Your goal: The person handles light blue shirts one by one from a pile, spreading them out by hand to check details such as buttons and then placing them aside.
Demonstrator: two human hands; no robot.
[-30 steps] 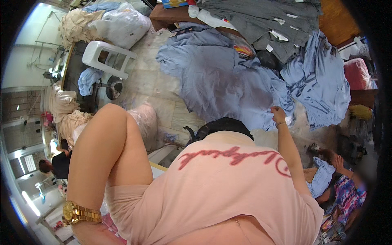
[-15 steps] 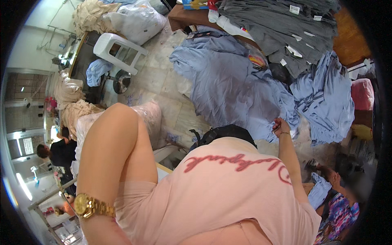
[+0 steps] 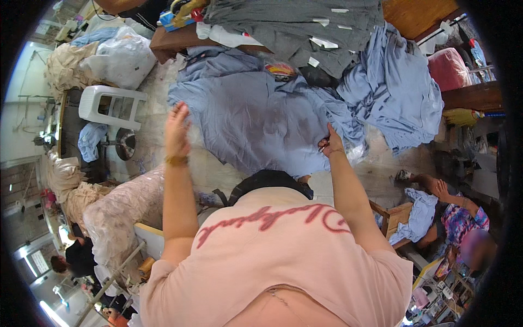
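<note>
A wide, wrinkled spread of blue cloth garments (image 3: pixel 250 114) lies in front of me. My left hand (image 3: pixel 178 133) reaches to its left edge with the fingers stretched out and nothing seen in them; whether it touches the cloth I cannot tell. Over the right part of the spread is my right hand (image 3: pixel 331 143). Its fingers are curled together, and a small dark thing seems to show between them, too small to name. Another heap of blue garments (image 3: pixel 389 92) rises just beyond it to the right.
Grey garments with white tags (image 3: pixel 294 32) are piled at the back. A white plastic stool (image 3: pixel 111 106) lies at the left, near large plastic-wrapped bundles (image 3: pixel 122 210). At the right, a seated person (image 3: pixel 457 215) is beside a wooden box (image 3: pixel 396 218) with blue cloth.
My left arm, bent close to the camera before, now stretches forward to the cloth's left edge. My right hand stays over the cloth's right part. The whole view has swung rightward.
</note>
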